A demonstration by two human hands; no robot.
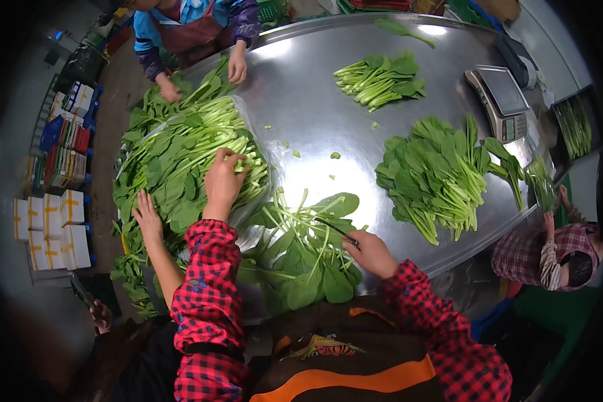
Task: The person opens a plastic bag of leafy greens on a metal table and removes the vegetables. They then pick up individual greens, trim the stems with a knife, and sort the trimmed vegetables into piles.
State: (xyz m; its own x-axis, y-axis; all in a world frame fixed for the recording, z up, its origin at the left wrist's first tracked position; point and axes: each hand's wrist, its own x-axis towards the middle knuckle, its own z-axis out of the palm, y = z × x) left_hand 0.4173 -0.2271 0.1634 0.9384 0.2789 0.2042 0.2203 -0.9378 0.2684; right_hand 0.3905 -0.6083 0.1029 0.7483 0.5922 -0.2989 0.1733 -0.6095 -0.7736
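My left hand (222, 181) reaches over a large pile of leafy greens (181, 161), its fingers curled closed on the pale stem ends. Exactly how many stems it grips is hidden. My right hand (372, 253) is closed around a small knife (335, 230), whose dark blade points left and away from me. Beneath the blade, loose leafy greens (305, 271) lie spread on the metal table (301, 124) in front of my apron. Clear plastic (269, 151) lies beneath and beside the big pile.
A co-worker's hand (149, 218) rests on the pile's near-left side. Another person's hands (237, 63) work at its far end. Two bunches of greens (380, 80) (439, 174) and a scale (497, 100) occupy the right side. White boxes (53, 228) stand at left.
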